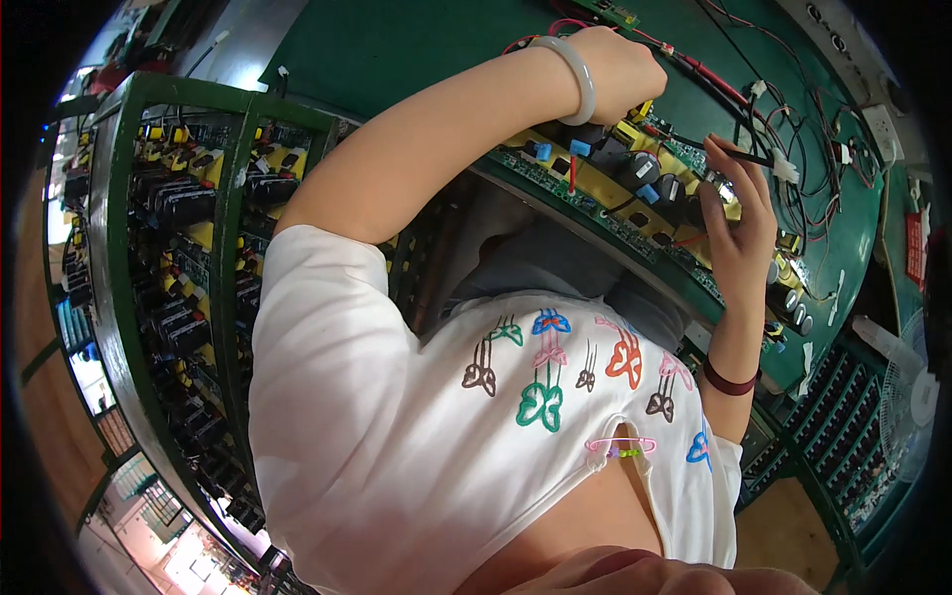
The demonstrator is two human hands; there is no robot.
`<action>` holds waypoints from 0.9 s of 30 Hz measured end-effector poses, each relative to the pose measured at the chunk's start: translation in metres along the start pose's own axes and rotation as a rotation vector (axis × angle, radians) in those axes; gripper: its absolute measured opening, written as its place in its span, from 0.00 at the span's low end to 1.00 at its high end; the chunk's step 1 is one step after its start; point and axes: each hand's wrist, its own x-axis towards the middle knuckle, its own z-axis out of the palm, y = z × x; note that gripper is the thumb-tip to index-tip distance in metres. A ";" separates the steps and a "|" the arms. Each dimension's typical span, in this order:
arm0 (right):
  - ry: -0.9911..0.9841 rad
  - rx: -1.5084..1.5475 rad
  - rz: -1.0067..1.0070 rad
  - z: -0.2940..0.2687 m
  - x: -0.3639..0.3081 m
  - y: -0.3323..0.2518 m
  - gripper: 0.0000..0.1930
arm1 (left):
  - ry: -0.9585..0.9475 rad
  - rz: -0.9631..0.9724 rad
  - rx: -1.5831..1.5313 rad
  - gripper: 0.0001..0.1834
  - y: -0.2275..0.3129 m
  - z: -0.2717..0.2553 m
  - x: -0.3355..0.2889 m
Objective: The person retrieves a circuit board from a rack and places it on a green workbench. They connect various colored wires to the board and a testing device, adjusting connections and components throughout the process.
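Note:
My left hand (620, 77), with a pale bangle at its wrist, is closed over the far edge of a long circuit board (585, 203). Its fingertips are turned away, so what they hold is hidden. My right hand (742, 213) is above the board's right part, with its fingers bent around a slim black probe (746, 156). The probe points left toward the board. Capacitors (645, 171), blue parts, yellow parts and a short red wire (572, 174) stand on the board, which lies along the near edge of the table.
The green tabletop (397, 50) carries a red test lead (709, 81), tangled wires (818, 129) with white connectors, and another small board (607, 12). Green racks (223, 198) packed with boards stand at the left. More racks (833, 426) and a white fan (917, 397) are at the right.

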 end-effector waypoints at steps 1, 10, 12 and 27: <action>-0.003 -0.010 0.006 -0.001 0.000 -0.001 0.19 | -0.019 -0.025 -0.015 0.09 0.001 -0.002 0.001; -0.030 -0.016 -0.059 -0.008 0.003 -0.007 0.22 | 0.096 0.226 0.039 0.05 -0.011 0.002 -0.009; -0.080 0.063 -0.002 -0.010 0.005 -0.010 0.23 | 0.019 0.168 -0.013 0.06 -0.016 -0.013 -0.012; -0.163 -0.187 0.016 -0.095 0.013 0.014 0.17 | 0.429 0.004 -1.203 0.11 0.052 -0.014 0.006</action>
